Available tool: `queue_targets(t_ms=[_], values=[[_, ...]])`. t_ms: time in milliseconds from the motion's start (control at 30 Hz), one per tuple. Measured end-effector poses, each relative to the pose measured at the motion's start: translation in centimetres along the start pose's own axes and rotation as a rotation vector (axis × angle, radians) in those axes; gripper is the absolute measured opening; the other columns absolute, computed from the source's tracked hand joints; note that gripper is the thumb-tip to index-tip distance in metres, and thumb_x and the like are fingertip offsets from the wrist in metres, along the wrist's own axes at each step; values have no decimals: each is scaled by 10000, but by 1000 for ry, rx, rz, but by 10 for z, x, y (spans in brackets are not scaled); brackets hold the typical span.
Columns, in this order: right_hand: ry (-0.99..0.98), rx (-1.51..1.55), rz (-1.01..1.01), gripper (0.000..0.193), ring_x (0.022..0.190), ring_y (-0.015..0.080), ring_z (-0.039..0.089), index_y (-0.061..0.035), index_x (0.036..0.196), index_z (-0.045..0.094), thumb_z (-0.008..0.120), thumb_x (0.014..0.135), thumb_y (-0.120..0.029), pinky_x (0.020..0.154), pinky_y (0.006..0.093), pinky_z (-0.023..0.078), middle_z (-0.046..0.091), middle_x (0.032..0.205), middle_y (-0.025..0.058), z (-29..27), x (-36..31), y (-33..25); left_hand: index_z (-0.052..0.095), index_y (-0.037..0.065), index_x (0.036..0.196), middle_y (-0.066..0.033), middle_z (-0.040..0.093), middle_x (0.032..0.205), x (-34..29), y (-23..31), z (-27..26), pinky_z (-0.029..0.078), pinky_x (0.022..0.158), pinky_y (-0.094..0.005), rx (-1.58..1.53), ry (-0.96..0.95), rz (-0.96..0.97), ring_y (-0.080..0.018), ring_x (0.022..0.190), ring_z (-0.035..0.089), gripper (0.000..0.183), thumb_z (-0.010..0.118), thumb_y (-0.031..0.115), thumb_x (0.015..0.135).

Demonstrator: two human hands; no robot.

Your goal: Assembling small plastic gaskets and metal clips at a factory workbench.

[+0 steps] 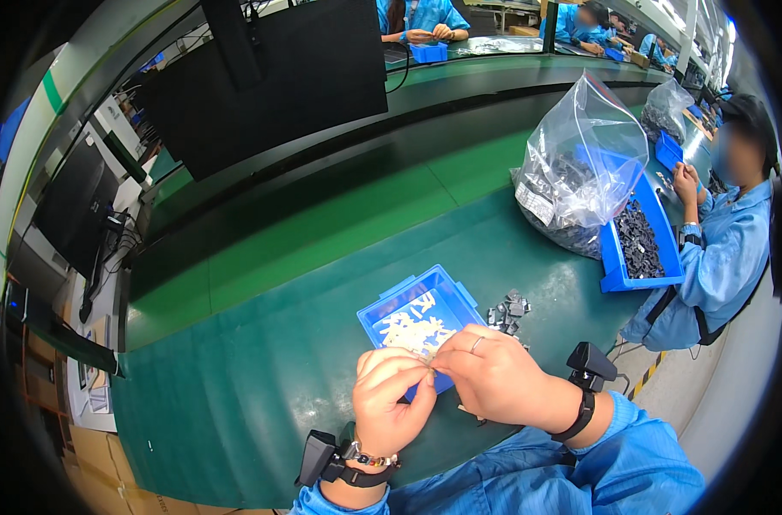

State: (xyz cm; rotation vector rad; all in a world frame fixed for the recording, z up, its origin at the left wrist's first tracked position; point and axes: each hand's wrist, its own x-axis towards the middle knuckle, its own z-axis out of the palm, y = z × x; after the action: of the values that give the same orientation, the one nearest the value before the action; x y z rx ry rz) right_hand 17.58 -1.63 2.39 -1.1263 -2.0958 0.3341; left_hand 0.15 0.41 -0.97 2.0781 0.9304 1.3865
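Note:
My left hand (388,396) and my right hand (494,371) meet fingertip to fingertip over the near edge of a small blue tray (375,311). Both are closed in a pinch; whatever sits between the fingertips is too small and covered to name. Inside the tray lie many small cream-coloured pieces (412,332), loosely heaped. Just right of the tray, a little pile of small black parts (508,311) rests on the green mat. Under my right hand a few small bits show, partly hidden.
On the right stand a large clear plastic bag (571,184) of dark parts and a long blue bin (638,245) of black pieces. Beside them a co-worker (739,223) in blue handles a small blue tray (668,150). A black monitor (266,81) hangs at the far left.

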Motion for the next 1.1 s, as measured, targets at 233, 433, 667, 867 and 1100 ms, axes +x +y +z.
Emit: queue_targets(t_ms=[233,433,667,867,1100], values=[[80,-174,27,162,770,299,611,-18,862,661,663,701,-3,711,380,514,621,812,109,5,4,6,693,12,768,-85,686,787,1,0,-1,475,789,-351,31,16,11,-252,838,647,60,711,-27,727],[130,-32,51,111,796,312,660,9,887,678,676,777,-8,712,390,537,679,842,133,0,0,15,673,12,814,-84,686,816,-2,-3,0,452,844,-359,60,12,-28,-259,875,642,29,700,9,804],[-52,312,166,83,790,322,672,0,891,690,654,817,-16,706,396,542,690,854,136,-7,4,6,662,33,822,-71,681,823,-1,-3,-1,429,854,-357,97,-44,-34,-248,895,627,38,689,53,841],[-47,321,218,65,778,265,683,18,866,693,679,803,27,711,334,549,695,830,134,-2,2,5,661,48,812,-49,687,822,-2,0,1,410,843,-356,106,90,-56,-244,888,622,72,731,46,797],[13,395,207,54,770,237,684,21,865,696,676,815,25,696,321,544,695,819,125,3,1,7,704,40,837,-62,707,850,-2,-2,0,414,847,-363,124,33,26,-250,879,631,54,727,30,790]])
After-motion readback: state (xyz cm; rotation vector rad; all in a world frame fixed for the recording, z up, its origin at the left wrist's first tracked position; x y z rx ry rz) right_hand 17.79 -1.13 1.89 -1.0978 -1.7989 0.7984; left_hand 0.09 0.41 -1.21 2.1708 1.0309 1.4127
